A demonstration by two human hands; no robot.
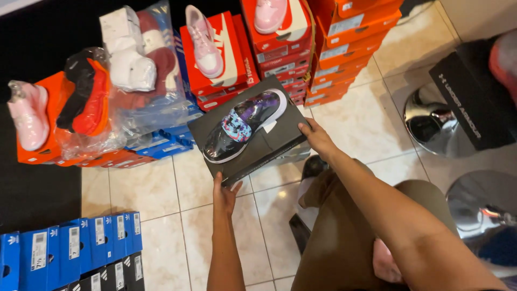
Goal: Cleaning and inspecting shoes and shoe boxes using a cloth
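Hands, left [225, 195] and right [318, 139], grip a matte black shoebox [269, 141] bearing a glossy patterned sneaker [245, 125], with stacked orange cardboard boxes [344, 48] crowding the tiled floor [161, 194] behind.

Cream tiled floor [161, 188] under stacked orange shoeboxes [344, 54] and blue shoeboxes [70, 248].

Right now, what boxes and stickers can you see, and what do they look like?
Black shoebox: flat, held by left hand and right hand, colourful shoe on top.
Orange boxes: stacked, top right, pale labels.
Blue boxes: row, bottom left, white stickers.
Dark box: right, white lettering.
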